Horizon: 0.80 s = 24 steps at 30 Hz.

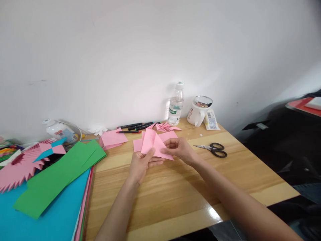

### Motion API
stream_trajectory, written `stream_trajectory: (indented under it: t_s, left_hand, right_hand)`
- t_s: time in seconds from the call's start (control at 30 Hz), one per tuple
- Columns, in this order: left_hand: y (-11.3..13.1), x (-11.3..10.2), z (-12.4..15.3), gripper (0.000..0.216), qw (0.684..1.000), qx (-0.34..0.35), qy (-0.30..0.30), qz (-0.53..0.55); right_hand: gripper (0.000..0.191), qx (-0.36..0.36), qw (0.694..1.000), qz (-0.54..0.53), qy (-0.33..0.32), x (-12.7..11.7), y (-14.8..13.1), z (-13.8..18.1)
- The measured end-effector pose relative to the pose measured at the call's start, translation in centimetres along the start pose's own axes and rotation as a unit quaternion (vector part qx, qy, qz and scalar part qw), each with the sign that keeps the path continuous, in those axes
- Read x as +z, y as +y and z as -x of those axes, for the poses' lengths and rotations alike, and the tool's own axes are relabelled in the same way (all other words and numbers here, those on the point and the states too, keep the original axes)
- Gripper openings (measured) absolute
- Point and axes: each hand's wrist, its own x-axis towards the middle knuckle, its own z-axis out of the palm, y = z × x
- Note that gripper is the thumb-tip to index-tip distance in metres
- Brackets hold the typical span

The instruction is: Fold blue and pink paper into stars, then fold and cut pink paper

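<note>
A sheet of pink paper (158, 146), partly folded with one flap bent over, is held between my two hands above the table. My left hand (141, 164) pinches its lower left edge, thumb on top and fingers underneath. At the lower right corner, my right hand (179, 149) grips the paper between thumb and fingertips. Behind it, other flat pink sheets (172, 135) lie on the wood. Small folded pink paper pieces (165, 127) sit near the wall, just beyond those sheets.
Black-handled scissors (214, 149) lie right of my hands. Along the wall stand a water bottle (176, 105) and a white mug (198, 112), with several pens (140, 126) nearby. Green sheets (60, 174) rest on blue paper (57, 217) at left, beside a pleated pink paper piece (18, 169).
</note>
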Motion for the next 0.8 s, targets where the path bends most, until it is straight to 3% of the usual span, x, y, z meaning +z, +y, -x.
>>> stream_trajectory:
  t_s: [0.43, 0.8]
  left_hand:
    - [-1.0, 0.4, 0.6, 0.042, 1.0, -0.012, 0.01, -0.004]
    - [-1.0, 0.6, 0.7, 0.047, 0.997, -0.07, -0.011, 0.001]
  right_hand:
    - [0.033, -0.005, 0.998, -0.007, -0.055, -1.2, 2.3, -0.4]
    - [0.033, -0.014, 0.999, 0.006, -0.034, -1.3, 2.1, -0.2]
